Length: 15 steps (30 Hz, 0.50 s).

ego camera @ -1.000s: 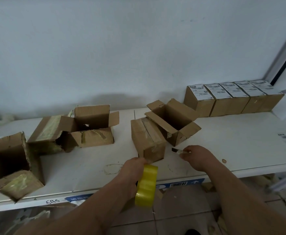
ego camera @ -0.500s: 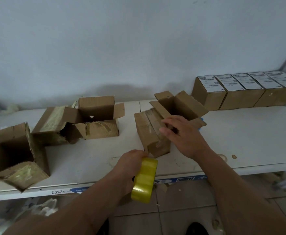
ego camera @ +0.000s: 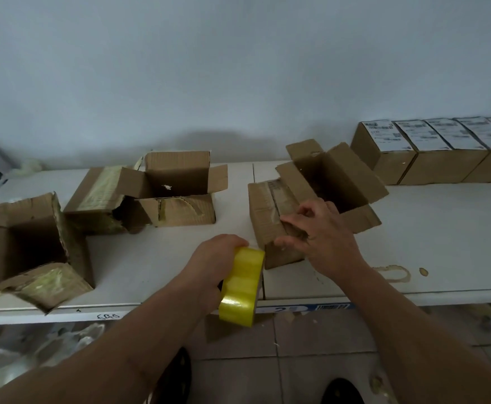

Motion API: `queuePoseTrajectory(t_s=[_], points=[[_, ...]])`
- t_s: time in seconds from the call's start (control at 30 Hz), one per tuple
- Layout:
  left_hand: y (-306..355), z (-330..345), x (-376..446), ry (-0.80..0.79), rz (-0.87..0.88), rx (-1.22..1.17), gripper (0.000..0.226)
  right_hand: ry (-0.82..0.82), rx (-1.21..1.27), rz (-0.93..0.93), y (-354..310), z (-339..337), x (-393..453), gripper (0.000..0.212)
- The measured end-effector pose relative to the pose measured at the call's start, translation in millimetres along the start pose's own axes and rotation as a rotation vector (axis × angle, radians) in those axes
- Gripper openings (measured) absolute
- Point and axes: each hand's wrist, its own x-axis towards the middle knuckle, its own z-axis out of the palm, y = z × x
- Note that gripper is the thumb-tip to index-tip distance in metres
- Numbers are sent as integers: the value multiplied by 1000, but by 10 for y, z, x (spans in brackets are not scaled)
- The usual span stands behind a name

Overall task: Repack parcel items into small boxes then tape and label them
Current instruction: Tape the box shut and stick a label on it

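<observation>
My left hand (ego camera: 213, 259) grips a yellow roll of tape (ego camera: 242, 288) at the front edge of the white table (ego camera: 448, 234). Just right of it lies a small shut cardboard box (ego camera: 263, 207) with old tape on top. My right hand (ego camera: 327, 239) rests on that box's near end, its fingers spread over the top and pressing on it. What lies under the palm is hidden. Behind this box stands an open small box (ego camera: 342, 182) with its flaps up.
A row of several shut, labelled boxes (ego camera: 413, 161) lines the wall at the back right. Worn open boxes stand in the middle left (ego camera: 177, 189) and at the far left (ego camera: 20, 240). A ring stain (ego camera: 393, 272) marks the table at the right. Tiled floor lies below.
My right hand has moved from the table beside the box, where it pinched a small dark thing, onto the shut box's top. The left hand has kept its grip on the tape roll.
</observation>
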Motion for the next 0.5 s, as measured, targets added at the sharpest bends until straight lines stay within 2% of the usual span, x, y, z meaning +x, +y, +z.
queuePoseTrajectory(t_s=[0.17, 0.33, 0.5], points=[[11, -56, 15, 12, 35, 26, 6, -18, 42, 11, -107, -5, 16, 57], [18, -118, 18, 25, 51, 32, 3, -123, 15, -12, -98, -7, -28, 61], [47, -160, 43, 16, 150, 103, 5, -112, 24, 25, -165, 58, -23, 59]])
